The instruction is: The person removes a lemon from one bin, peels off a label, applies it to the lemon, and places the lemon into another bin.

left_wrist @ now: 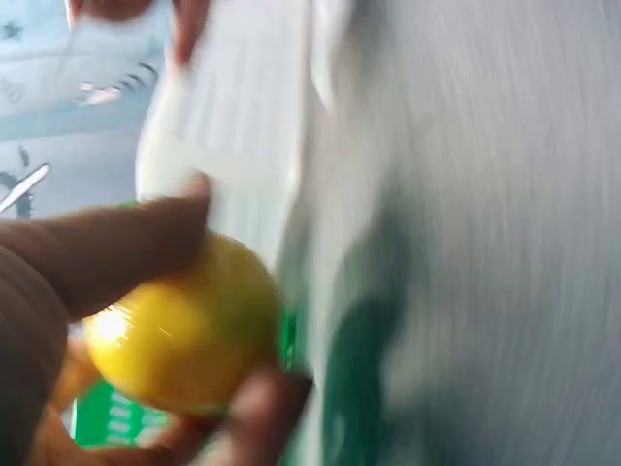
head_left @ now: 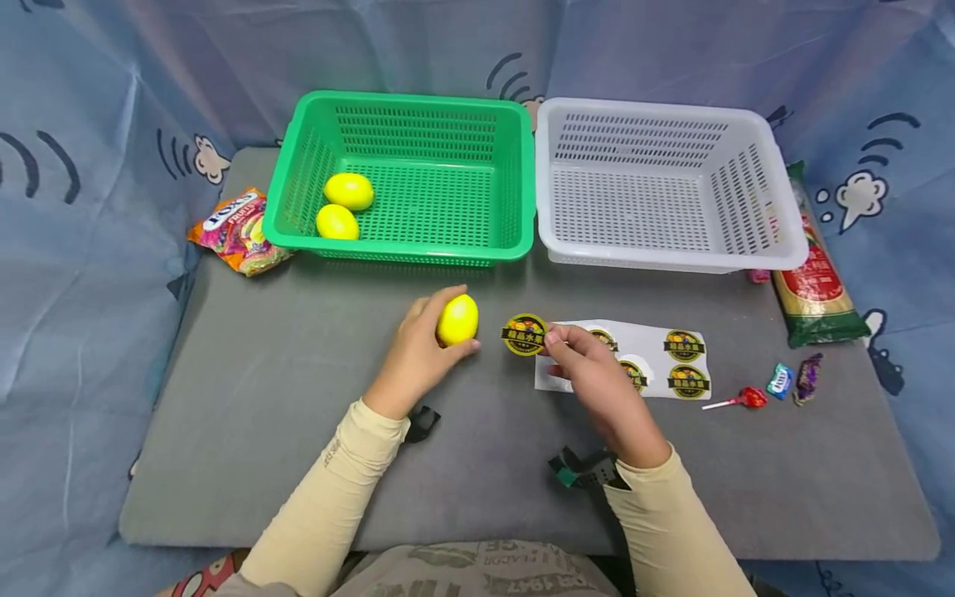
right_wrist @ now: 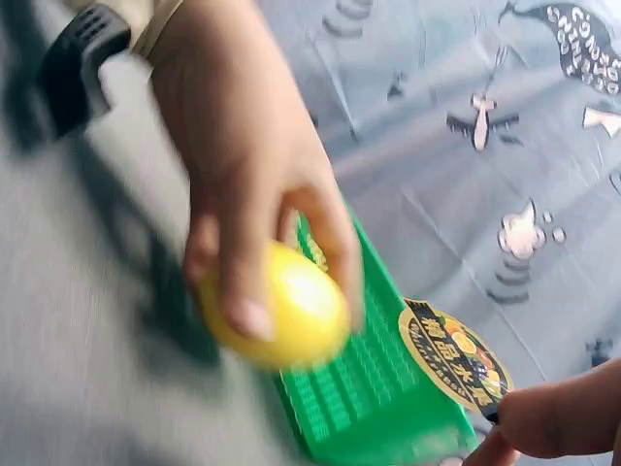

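In the head view my left hand [head_left: 419, 352] grips a yellow lemon [head_left: 458, 320] between thumb and fingers, over the middle of the table. To its right, my right hand [head_left: 603, 385] pinches a round black-and-gold sticker [head_left: 525, 334] by its edge, the printed face showing. Under that hand lies a white sheet [head_left: 649, 338] with several more such stickers, partly covered by the fingers. The right wrist view shows the held lemon [right_wrist: 277, 309] blurred, and the sticker [right_wrist: 454, 357] between thumb and finger. Fingers surround the lemon [left_wrist: 184, 325] in the left wrist view.
A green basket [head_left: 418, 253] holding two lemons [head_left: 348, 191] stands at the back, beside a white basket [head_left: 664, 259]. A candy bag [head_left: 240, 232] lies at the left. On the right are a lollipop [head_left: 749, 398], wrapped sweets [head_left: 780, 381] and a red-and-green packet [head_left: 816, 282].
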`<state>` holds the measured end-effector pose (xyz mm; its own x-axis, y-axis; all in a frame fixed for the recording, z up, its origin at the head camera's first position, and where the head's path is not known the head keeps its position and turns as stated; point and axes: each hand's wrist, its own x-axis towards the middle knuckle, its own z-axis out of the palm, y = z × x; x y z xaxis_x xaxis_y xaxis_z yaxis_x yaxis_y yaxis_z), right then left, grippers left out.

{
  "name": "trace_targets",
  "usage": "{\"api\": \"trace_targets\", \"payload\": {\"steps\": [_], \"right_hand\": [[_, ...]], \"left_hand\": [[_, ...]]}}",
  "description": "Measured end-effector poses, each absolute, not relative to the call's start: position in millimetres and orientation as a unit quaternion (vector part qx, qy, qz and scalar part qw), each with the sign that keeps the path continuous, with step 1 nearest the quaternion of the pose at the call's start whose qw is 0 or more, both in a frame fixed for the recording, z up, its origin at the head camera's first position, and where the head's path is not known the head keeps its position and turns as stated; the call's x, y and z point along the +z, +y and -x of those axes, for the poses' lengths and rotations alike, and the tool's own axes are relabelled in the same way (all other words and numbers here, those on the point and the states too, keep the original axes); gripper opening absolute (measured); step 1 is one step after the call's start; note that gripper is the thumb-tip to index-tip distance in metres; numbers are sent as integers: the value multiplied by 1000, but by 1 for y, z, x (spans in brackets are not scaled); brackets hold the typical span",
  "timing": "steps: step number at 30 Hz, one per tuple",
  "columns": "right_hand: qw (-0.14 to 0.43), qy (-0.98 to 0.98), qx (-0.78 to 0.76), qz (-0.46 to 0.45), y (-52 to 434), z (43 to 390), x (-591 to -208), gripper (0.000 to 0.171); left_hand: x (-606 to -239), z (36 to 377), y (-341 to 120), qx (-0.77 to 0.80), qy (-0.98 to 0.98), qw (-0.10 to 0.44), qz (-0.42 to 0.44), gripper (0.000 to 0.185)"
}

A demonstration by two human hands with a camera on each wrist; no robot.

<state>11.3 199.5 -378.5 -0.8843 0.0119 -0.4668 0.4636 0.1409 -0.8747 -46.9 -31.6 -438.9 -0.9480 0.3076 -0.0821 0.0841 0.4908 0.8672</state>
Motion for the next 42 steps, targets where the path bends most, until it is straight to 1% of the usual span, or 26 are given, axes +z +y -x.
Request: {"api": "trace_targets", "payload": {"steps": [4,5,7,9,14,16,21,25,27,30,31,33,35,37,39,41,42], "right_hand": [[191,736,-632,-148,187,-4,-376,23],[194,739,-629,-148,185,-3,-376,24],[196,744,-622,-149,183,-3,-376,25],[196,746,-619,-151,181,-3,-376,25],[195,746,-619,-147,180,-5,-377,25],[194,750,-616,-143,181,-5,-377,25],[195,758,-606,-142,182,-5,-377,25],[196,768,-595,-134,181,-6,-379,26],[182,777,-588,-134,180,-6,-381,26],[139,792,-575,-149,180,-7,-385,27],[106,794,-578,-153,180,-7,-387,27],[11,787,-601,-137,179,-10,-388,27],[-95,783,-610,-69,177,-13,-387,24],[-192,779,-596,36,174,-13,-385,20],[-240,789,-549,136,171,-11,-385,22],[-252,803,-499,205,167,-6,-389,27],[-248,810,-480,225,165,-4,-392,31]], "left_hand": [[-442,42,-23,675,704,181,-126,85],[-442,40,-22,703,670,199,-129,88],[-443,38,-21,730,634,217,-136,90],[-443,36,-20,743,615,222,-144,85],[-443,34,-17,757,599,211,-154,58],[-443,34,-15,761,597,204,-149,52],[-445,32,-14,791,561,211,-122,49],[-446,31,-14,823,504,236,-116,44],[-445,31,-16,837,472,253,-112,44],[-440,30,-20,860,418,274,-100,54],[-437,31,-21,865,409,274,-97,59],[-434,31,-23,868,404,270,-96,70],[-432,31,-22,866,419,255,-97,79],[-431,31,-19,860,440,243,-95,86],[-432,31,-17,858,447,235,-95,91],[-432,29,-16,858,449,229,-97,95],[-432,28,-15,859,450,223,-100,98]]}}
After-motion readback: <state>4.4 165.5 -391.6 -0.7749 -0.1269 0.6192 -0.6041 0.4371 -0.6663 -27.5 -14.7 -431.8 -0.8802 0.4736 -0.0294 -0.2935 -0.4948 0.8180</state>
